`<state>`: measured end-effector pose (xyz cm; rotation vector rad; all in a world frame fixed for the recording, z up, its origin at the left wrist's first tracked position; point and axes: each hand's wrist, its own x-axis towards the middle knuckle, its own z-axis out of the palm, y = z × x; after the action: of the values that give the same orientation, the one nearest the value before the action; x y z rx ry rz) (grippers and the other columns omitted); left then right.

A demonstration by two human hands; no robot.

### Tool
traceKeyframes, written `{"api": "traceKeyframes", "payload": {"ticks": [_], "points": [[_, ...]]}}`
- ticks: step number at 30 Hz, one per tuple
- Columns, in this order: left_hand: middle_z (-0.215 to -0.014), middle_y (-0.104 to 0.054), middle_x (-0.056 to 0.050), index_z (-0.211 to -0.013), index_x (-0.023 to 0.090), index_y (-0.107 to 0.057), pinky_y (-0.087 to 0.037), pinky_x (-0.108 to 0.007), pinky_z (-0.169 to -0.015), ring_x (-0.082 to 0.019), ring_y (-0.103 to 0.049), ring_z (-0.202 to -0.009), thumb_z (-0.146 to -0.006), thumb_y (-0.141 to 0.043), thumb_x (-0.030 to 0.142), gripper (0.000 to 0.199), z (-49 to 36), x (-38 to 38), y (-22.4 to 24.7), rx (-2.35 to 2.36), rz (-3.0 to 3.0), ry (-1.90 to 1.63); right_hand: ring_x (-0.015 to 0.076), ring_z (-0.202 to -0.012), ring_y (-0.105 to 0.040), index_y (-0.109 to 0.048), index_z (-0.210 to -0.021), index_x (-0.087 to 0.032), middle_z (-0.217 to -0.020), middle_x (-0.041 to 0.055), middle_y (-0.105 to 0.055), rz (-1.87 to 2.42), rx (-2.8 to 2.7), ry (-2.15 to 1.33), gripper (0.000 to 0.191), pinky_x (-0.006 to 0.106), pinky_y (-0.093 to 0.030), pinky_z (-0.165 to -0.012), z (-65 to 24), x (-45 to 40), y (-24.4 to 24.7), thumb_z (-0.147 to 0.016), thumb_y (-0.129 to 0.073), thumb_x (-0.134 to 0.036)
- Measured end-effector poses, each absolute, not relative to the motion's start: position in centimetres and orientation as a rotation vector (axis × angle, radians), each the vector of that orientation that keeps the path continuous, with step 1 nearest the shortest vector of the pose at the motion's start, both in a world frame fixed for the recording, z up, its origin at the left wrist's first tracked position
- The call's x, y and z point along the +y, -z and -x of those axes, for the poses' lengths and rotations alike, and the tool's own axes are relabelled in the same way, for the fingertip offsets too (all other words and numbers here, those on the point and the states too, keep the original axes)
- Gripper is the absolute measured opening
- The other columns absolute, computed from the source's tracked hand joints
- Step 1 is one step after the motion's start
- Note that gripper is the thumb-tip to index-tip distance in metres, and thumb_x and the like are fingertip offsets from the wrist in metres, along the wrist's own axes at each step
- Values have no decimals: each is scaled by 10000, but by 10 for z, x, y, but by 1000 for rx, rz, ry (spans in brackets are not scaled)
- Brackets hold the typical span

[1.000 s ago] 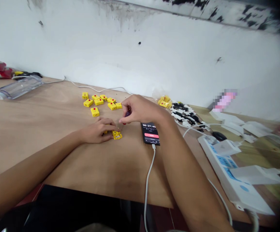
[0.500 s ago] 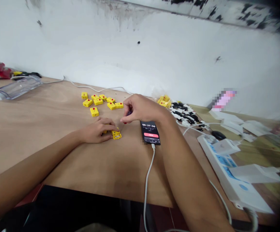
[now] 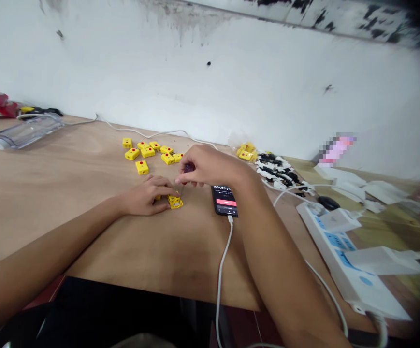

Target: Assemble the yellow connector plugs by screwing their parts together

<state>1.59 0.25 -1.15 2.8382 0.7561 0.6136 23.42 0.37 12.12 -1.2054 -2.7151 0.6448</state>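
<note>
My left hand rests on the table with its fingers closed around a small yellow plastic case. The case lies open side up, with pale parts inside it. Above and to the right, my right hand grips the dark handle of a screwdriver. The thin shaft slants down to the case; whether its tip sits in a screw is too small to tell. Behind my hands stand several yellow boxes with red buttons.
A phone running a timer lies beneath my right forearm, with a white cable attached. A power strip with chargers is on the right. Black and white parts and a bag of yellow pieces are behind. A clear bottle lies left.
My right hand has moved slightly left with the screwdriver, and the shaft now points down onto the yellow case. My left hand stays in place.
</note>
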Motion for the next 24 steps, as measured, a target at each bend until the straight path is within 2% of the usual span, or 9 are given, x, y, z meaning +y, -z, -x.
{"api": "traceKeyframes", "payload": {"ticks": [6, 10, 15, 24], "points": [[-1138, -674, -95, -1145, 234, -694, -411, -425, -979, -281, -598, -1079, -896, -634, 472, 349, -21, -1, 11, 841, -2834, -625, 153, -542, -542, -582, -619, -180, -607, 77, -653, 1579, -2794, -496, 380, 308, -351, -577, -220, -12, -127, -932, -540, -391], [-1086, -677, -94, -1116, 227, -697, -414, -408, -948, -262, -606, -1027, -919, -611, 456, 314, -25, -2, 10, 879, -2822, -611, 197, -588, -563, -624, -667, -176, -593, 94, -627, 1730, -2763, -340, 276, 315, -346, -573, -215, -21, -131, -899, -583, -319], [-1100, -673, -102, -1159, 224, -692, -417, -412, -951, -268, -614, -1029, -917, -619, 446, 337, -25, -1, 11, 853, -2816, -648, 210, -608, -575, -661, -699, -173, -613, 94, -632, 1677, -2784, -325, 194, 315, -343, -570, -215, -25, -131, -853, -658, -291], [-1107, -676, -100, -1153, 225, -687, -446, -401, -954, -257, -612, -1049, -917, -619, 413, 309, -25, -1, 12, 829, -2797, -665, 162, -610, -538, -610, -662, -179, -705, 63, -634, 1650, -2885, -356, 175, 301, -302, -582, -212, -28, -136, -836, -628, -189]]}}
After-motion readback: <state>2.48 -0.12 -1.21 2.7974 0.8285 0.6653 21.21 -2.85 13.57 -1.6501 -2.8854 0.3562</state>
